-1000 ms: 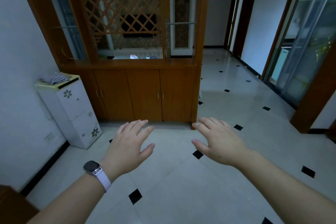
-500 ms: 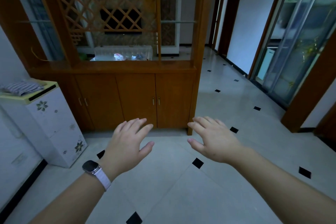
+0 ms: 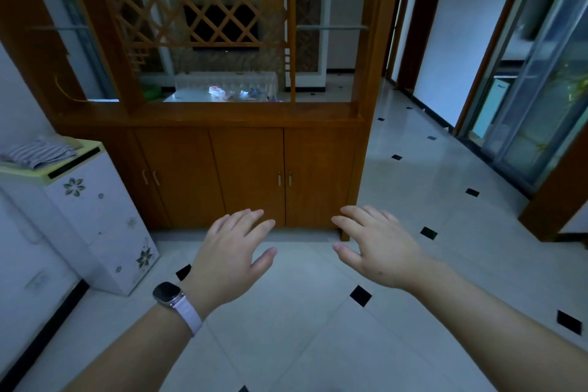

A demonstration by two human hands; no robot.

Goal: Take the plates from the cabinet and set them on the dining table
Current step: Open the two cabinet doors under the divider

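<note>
A brown wooden cabinet [image 3: 248, 175] stands ahead, with several closed doors and small metal handles below a lattice screen. No plates are in sight. My left hand [image 3: 229, 258], with a watch on its wrist, is stretched forward, palm down, fingers apart and empty. My right hand [image 3: 375, 248] is held out the same way, empty too. Both hands hover over the floor, short of the cabinet doors. Through the opening above the cabinet a table [image 3: 191, 95] with small items on it shows in the room behind.
A white appliance with flower prints [image 3: 95, 219] stands at the left against the wall, folded striped cloth [image 3: 38, 153] on its top. White tiled floor [image 3: 445, 200] runs past the cabinet's right end toward dark doorways. Glass sliding doors [image 3: 541, 89] line the right.
The cabinet has come closer and fills more of the view, and the white appliance has shifted left. Both hands stay outstretched, open and empty.
</note>
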